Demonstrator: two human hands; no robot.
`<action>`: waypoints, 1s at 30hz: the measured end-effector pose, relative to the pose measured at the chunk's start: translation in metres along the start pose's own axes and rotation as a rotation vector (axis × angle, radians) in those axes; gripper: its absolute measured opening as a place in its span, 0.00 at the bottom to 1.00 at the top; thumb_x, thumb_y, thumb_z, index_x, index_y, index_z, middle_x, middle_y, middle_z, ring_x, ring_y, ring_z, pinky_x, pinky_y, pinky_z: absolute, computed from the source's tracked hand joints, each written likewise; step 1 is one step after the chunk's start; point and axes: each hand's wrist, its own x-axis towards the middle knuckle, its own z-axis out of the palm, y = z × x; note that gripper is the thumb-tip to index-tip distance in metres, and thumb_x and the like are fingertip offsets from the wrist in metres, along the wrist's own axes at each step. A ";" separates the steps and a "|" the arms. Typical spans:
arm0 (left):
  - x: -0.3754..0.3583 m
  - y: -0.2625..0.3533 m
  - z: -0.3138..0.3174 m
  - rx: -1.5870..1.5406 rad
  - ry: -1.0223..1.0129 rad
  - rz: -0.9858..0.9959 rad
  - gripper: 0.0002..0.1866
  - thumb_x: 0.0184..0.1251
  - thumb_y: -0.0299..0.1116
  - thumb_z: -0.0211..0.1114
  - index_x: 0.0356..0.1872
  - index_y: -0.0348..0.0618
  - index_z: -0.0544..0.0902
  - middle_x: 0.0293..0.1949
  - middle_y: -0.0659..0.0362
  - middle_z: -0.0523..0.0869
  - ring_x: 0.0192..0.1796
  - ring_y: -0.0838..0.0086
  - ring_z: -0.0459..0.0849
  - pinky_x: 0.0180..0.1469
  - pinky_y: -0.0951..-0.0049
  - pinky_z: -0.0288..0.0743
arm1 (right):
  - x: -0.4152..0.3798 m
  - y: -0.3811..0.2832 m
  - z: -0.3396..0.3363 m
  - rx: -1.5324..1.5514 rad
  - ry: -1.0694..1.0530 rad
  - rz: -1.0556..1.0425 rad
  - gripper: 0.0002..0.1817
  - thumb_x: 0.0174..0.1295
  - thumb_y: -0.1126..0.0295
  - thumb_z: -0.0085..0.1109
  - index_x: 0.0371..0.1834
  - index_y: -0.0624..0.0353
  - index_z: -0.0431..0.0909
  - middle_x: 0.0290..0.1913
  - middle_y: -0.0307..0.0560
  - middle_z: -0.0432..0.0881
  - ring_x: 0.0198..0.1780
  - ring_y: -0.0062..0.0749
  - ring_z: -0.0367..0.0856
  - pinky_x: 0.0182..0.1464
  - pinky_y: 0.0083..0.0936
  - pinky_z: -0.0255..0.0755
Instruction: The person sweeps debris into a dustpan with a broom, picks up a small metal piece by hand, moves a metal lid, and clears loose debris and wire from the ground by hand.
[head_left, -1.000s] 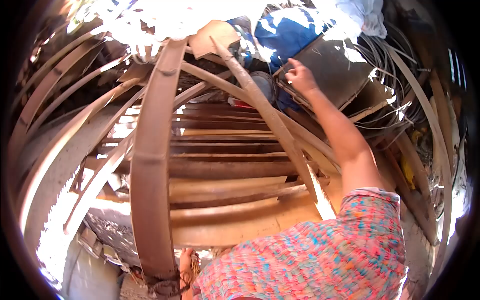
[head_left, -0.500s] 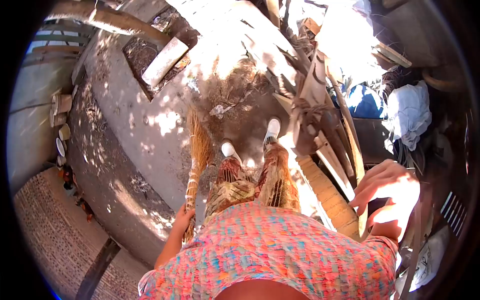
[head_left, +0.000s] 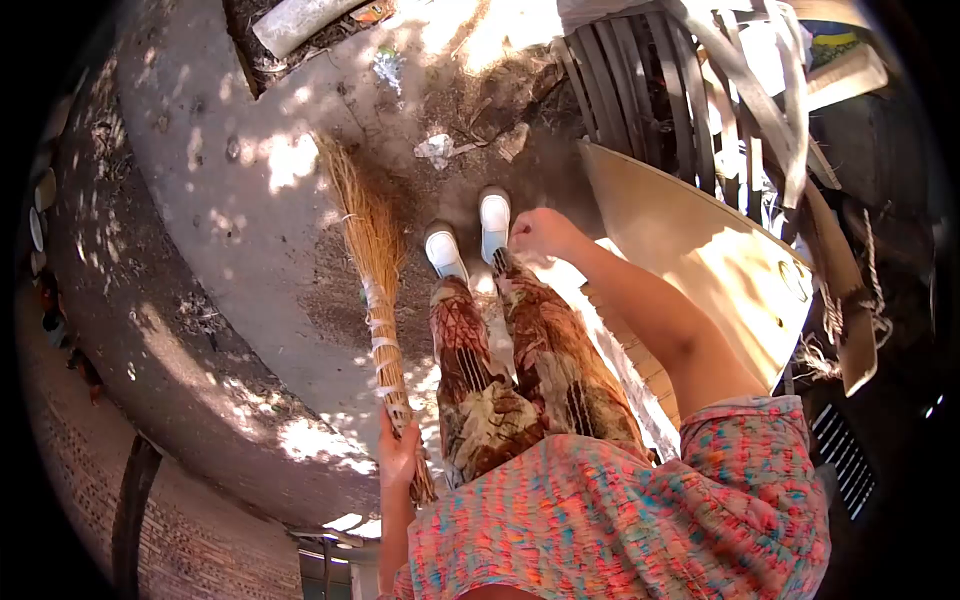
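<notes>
A straw broom (head_left: 368, 240) slants down along my left side, its bristles on the dusty ground and its handle bound with pale strips. My left hand (head_left: 400, 450) is wrapped round the lower handle, close to my leg. My right hand (head_left: 540, 232) is stretched forward, just right of my white shoe (head_left: 495, 213) in the view. Its fingers are curled in, and nothing shows sticking out of them. Right of that arm leans a cream-coloured board (head_left: 690, 230), apart from the hand.
Wooden slats (head_left: 640, 95) and rough branches (head_left: 745, 85) are piled at upper right, with frayed rope (head_left: 872, 270) nearby. Crumpled litter (head_left: 436, 150) lies ahead of my feet. A pale log (head_left: 300, 25) rests at upper left. A brick wall (head_left: 210, 530) stands at lower left.
My right hand has moved from the far right to near my shoes. The cream board now shows broadly on the right. The view has shifted, and the broom stays in my left hand.
</notes>
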 end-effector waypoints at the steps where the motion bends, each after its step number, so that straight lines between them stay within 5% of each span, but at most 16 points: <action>1: 0.009 0.005 0.003 -0.070 0.012 -0.055 0.35 0.65 0.33 0.58 0.70 0.37 0.53 0.45 0.55 0.78 0.36 0.74 0.76 0.37 0.74 0.73 | 0.036 0.026 0.002 -0.031 -0.003 0.045 0.10 0.49 0.63 0.62 0.34 0.53 0.85 0.33 0.49 0.84 0.37 0.41 0.83 0.41 0.34 0.75; 3: 0.026 0.013 0.004 -0.211 -0.034 -0.195 0.33 0.65 0.31 0.58 0.69 0.35 0.55 0.43 0.57 0.77 0.37 0.77 0.74 0.38 0.76 0.71 | 0.107 0.067 -0.002 -0.055 0.023 0.278 0.10 0.49 0.64 0.62 0.34 0.52 0.85 0.32 0.48 0.85 0.35 0.37 0.83 0.40 0.32 0.76; 7: 0.030 -0.008 0.000 -0.285 -0.001 -0.284 0.31 0.62 0.28 0.60 0.66 0.34 0.59 0.43 0.57 0.77 0.36 0.77 0.75 0.36 0.75 0.72 | 0.212 0.143 0.004 0.524 0.362 0.611 0.09 0.54 0.65 0.63 0.35 0.55 0.84 0.30 0.42 0.84 0.27 0.29 0.83 0.30 0.31 0.75; 8: 0.029 0.001 -0.003 -0.311 0.024 -0.343 0.29 0.61 0.29 0.62 0.63 0.33 0.64 0.41 0.56 0.79 0.35 0.77 0.76 0.36 0.74 0.73 | 0.228 0.149 0.006 0.507 0.353 0.633 0.09 0.54 0.65 0.63 0.35 0.55 0.84 0.30 0.42 0.84 0.27 0.29 0.83 0.30 0.31 0.75; 10: -0.001 -0.007 -0.020 -0.043 0.040 -0.389 0.22 0.69 0.41 0.57 0.63 0.52 0.69 0.23 0.67 0.71 0.22 0.83 0.66 0.21 0.80 0.61 | 0.260 0.159 0.008 0.723 0.520 0.648 0.10 0.56 0.65 0.63 0.37 0.59 0.82 0.30 0.43 0.83 0.25 0.31 0.82 0.25 0.29 0.74; 16: 0.034 0.003 -0.014 -0.252 0.090 -0.664 0.21 0.69 0.42 0.57 0.60 0.52 0.70 0.23 0.68 0.71 0.22 0.82 0.66 0.21 0.80 0.61 | 0.330 0.183 0.009 0.872 0.800 0.818 0.16 0.57 0.61 0.64 0.37 0.66 0.79 0.31 0.48 0.81 0.24 0.32 0.80 0.23 0.27 0.74; 20: 0.048 0.002 -0.006 -0.291 0.124 -0.752 0.20 0.68 0.42 0.58 0.59 0.52 0.70 0.23 0.68 0.70 0.22 0.82 0.66 0.21 0.80 0.61 | 0.357 0.196 0.007 0.783 0.729 0.905 0.19 0.55 0.60 0.67 0.37 0.66 0.76 0.31 0.50 0.79 0.27 0.36 0.81 0.26 0.31 0.79; 22: 0.052 0.001 -0.003 -0.310 0.133 -0.775 0.19 0.68 0.42 0.58 0.58 0.52 0.70 0.23 0.68 0.70 0.22 0.82 0.66 0.21 0.79 0.61 | 0.366 0.212 0.016 0.796 0.947 0.809 0.17 0.53 0.66 0.69 0.39 0.66 0.75 0.30 0.50 0.79 0.26 0.35 0.80 0.22 0.29 0.75; 30: 0.058 -0.005 -0.001 -0.365 0.149 -0.767 0.17 0.68 0.43 0.58 0.55 0.52 0.71 0.23 0.68 0.70 0.22 0.82 0.66 0.21 0.79 0.61 | 0.379 0.261 0.015 0.921 0.934 0.843 0.13 0.51 0.74 0.67 0.37 0.64 0.75 0.28 0.50 0.78 0.23 0.36 0.77 0.19 0.26 0.65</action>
